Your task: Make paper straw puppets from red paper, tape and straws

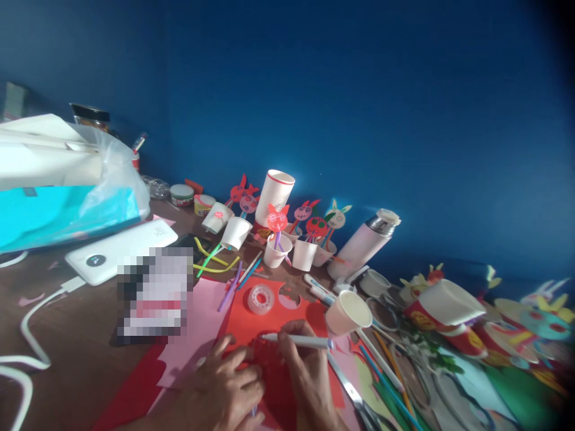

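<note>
My right hand [303, 368] grips a white marker [309, 342], its tip pointing left and low over red paper [281, 386]. Opposite it, my left hand [231, 380] rests on the same paper with bent fingers. A small purple piece shows beneath those fingers; what they hold is mostly hidden. Just beyond both hands, a roll of clear tape [261, 299] lies on the red sheet beside a round cut-out hole [290, 299]. Close to my right hand are a white paper cup [349, 312] and scissors [353, 389].
Paper cups [277, 251] with animal-faced straw figures [277, 219] stand along the wall. A pink thermos [362, 245] leans behind them. On the left are a white power bank [121, 251] with cable and a pixelated object [155, 296]. Straws, pens and more cups [444, 302] crowd the right.
</note>
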{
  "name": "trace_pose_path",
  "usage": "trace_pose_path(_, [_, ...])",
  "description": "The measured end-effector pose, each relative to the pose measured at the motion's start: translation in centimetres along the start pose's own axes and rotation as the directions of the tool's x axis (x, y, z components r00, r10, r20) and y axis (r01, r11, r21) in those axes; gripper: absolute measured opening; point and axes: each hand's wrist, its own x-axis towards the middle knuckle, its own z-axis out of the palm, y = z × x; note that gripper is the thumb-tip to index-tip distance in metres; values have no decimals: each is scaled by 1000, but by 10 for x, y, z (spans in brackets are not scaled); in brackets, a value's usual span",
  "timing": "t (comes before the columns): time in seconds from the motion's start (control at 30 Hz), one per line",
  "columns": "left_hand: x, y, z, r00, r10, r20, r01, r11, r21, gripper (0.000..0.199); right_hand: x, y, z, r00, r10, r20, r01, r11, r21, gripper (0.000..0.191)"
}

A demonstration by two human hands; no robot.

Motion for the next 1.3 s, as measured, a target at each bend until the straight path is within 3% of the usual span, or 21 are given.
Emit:
trace_pose_path(0.2, [-1, 2, -4, 999, 2, -37, -2, 1000, -6, 18, 0, 0, 2, 998, -48, -31, 49, 998, 31, 37])
trace_pose_path(0.47, [-2, 2, -3, 993, 27, -116, -23, 999, 32, 19, -3, -11, 3, 995, -50, -85, 42, 995, -89, 31])
trace_pose_path(0.77, [-1, 4, -3, 995, -6, -97, 8, 1000, 22, 18, -5, -5, 2, 998, 2, -67, -4, 999, -40, 35])
trace_pose_path(0.97, [3, 6, -10, 999, -21, -46, 20, 999, -32, 15, -7, -13, 2, 998, 0, -67, -2, 999, -40, 31])
trace_pose_path(1.3, [2, 13, -15, 997, -74, -24, 73, 996, -45, 13, -11, -21, 4, 996, -81, -26, 70, 959, -275, 29])
